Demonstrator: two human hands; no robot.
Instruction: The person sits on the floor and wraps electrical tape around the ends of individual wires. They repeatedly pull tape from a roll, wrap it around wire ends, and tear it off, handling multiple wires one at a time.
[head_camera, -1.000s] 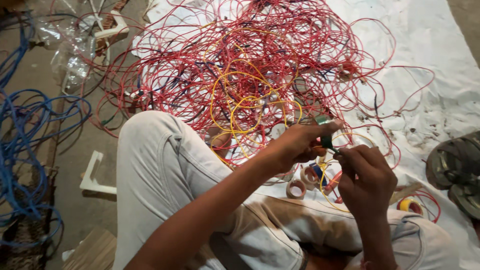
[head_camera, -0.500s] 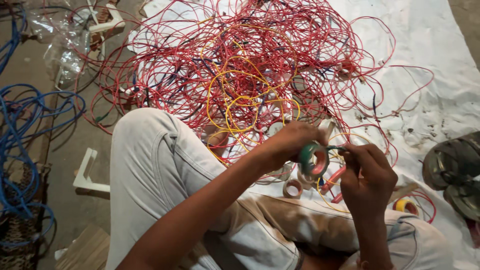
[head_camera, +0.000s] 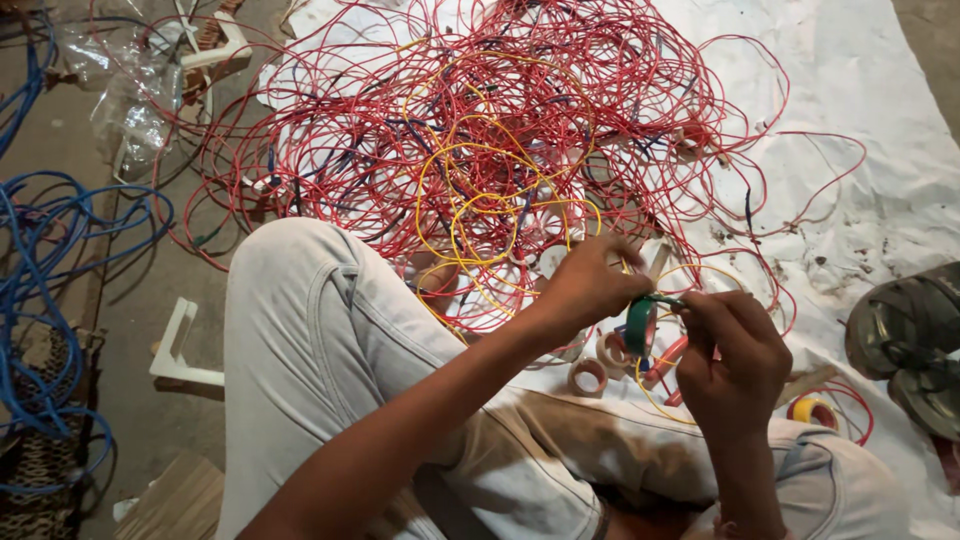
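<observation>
Hands first, left to right. The left hand (head_camera: 585, 285) is closing its fingers around the upper rim of a green tape roll (head_camera: 640, 326), gripping it from the left and above. The right hand (head_camera: 735, 355) is pinching the free green tape end (head_camera: 668, 300), a short strip running off the roll's top towards the right thumb and forefinger — so both hands are clamped, each on its own part of the same tape, and are standing just apart with the roll between them.

Roll position: it is hanging in the air in front of the person's lap, above the trousered left knee (head_camera: 320, 320) and the white sheet (head_camera: 880, 120) on the floor, touching neither. It is standing on edge, seen nearly side-on as a narrow oval; its hole axis is lying roughly level, pointing left–right from one hand to the other. The strip's long axis is running the same way, slightly downward to the right. The left hand is nearer the roll body; the right is nearer the loose end.

Surroundings, left to right: a blue cable heap (head_camera: 45, 300) is lying on the bare floor; a big red wire tangle (head_camera: 500, 130), with yellow loops (head_camera: 480, 205) in it, is spreading over the sheet beyond the hands; pale tape rolls (head_camera: 590, 375) are sitting just below the green one; a yellow tape roll (head_camera: 812, 411) is resting near the right wrist; sandals (head_camera: 905, 335) are lying at the far right.
</observation>
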